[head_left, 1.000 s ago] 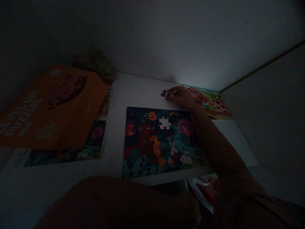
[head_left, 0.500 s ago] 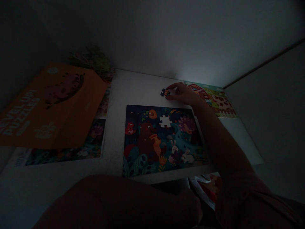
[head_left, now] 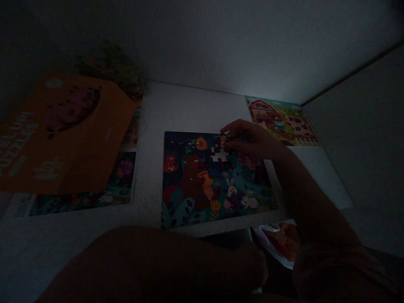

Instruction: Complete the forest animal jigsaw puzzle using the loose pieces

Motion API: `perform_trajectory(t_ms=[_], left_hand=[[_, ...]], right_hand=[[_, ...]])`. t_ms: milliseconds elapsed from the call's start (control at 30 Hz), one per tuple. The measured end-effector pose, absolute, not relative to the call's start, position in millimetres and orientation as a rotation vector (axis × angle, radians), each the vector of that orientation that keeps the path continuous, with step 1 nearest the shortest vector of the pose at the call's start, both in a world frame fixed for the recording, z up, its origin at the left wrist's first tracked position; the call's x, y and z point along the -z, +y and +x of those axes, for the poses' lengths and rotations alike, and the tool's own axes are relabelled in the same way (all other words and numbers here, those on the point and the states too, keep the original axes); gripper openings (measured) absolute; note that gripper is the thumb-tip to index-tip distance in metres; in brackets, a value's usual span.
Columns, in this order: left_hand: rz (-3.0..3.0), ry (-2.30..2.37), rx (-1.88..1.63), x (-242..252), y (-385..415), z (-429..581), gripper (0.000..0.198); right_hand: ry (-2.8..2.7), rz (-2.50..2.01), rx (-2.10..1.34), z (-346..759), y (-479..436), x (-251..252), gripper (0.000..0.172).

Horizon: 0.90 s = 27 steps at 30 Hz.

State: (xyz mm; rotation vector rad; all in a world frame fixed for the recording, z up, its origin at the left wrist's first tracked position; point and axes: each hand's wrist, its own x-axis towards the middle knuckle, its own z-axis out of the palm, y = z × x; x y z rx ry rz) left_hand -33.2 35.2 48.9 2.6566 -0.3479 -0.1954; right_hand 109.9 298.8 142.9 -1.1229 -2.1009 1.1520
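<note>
One forest-animal jigsaw [head_left: 195, 198] is lying flat toward the near edge of a white tabletop [head_left: 186, 103], its pic showing a brown bear & 2 white rabbits. R hand [head_left: 251, 138] is clamping thumb & fingertips on a small jigsaw pc [head_left: 222, 142], dark w/ an orange patch. That pc is sitting over the far part of the jigsaw's gap [head_left: 220, 157], leaving a bit of white showing on the near side; can't tell if it's touching the board. L forearm [head_left: 176, 261] is crossing the near side, w/ L hand [head_left: 254, 267] staying well apart from R hand; too dark to tell how its fingers are set. Far right, a farm pic [head_left: 280, 122] w/ red barn & spotted cow is lying flat. On the left, an orange "Level Up! Puzzles" box [head_left: 82, 143] is partly covering a forest pic sheet [head_left: 104, 198]. Behind the box, something greenish [head_left: 109, 63] is showing, too dim to ID. Below the tabletop's near edge, a shiny red-&-white pkg [head_left: 282, 242] is peeking out beside R forearm [head_left: 312, 202].
</note>
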Motion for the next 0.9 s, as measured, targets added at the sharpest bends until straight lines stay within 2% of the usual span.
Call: perform_trajectory(t_ms=[300,500,900], left_hand=[[2.699,-0.333,0.235,-55,32,-28,0.039],[2.556,-0.231,0.171,-40,26,-29,0.044],[2.517,-0.250,0.266,-39,23,-27,0.046]], right_hand=[[-2.324,-1.229,-0.997,109,292,-128,0.046],[-2.522,-1.168,-0.708,112,291,-131,0.046],[-2.618,-1.166,-0.561,114,288,-133,0.046]])
